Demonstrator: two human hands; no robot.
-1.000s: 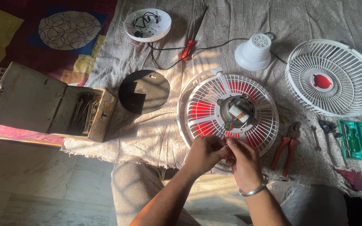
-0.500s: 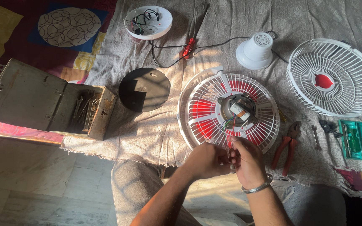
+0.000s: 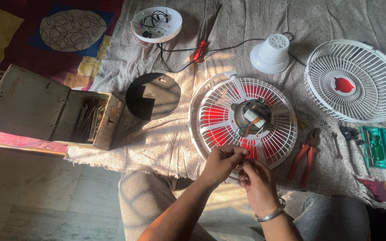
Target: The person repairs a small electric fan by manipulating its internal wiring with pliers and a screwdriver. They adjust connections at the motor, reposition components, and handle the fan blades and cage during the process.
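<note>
Little changed since half a second ago: both hands still together at the near rim of the fan guard, perhaps a touch lower and nearer the body, with everything on the cloth lying where it lay. Left hand curled narrow, fingertips pinched on thin wires that run down from the motor at the middle of the guard. Right hand likewise curled close, fingertips meeting the left ones at the same spot, a metal bangle on the wrist. Guard lying flat on the grey cloth, red blades showing through its white ribs, motor facing up. Hard to make out: exactly what sits between the fingertips, too small and shaded to tell beyond the wire ends; wire colours blurred. Near rim of the guard hidden behind the hands. Orange-handled pliers just right of the guard, a small spanner and a green tool case beyond, the case cut short by the right edge. Second white guard with a red centre at upper right, white cone-shaped housing above the motor, black disc to the left, open metal toolbox further left, its contents dark and indistinct. Round white base with loose wiring at the top, beside a red-handled screwdriver.
</note>
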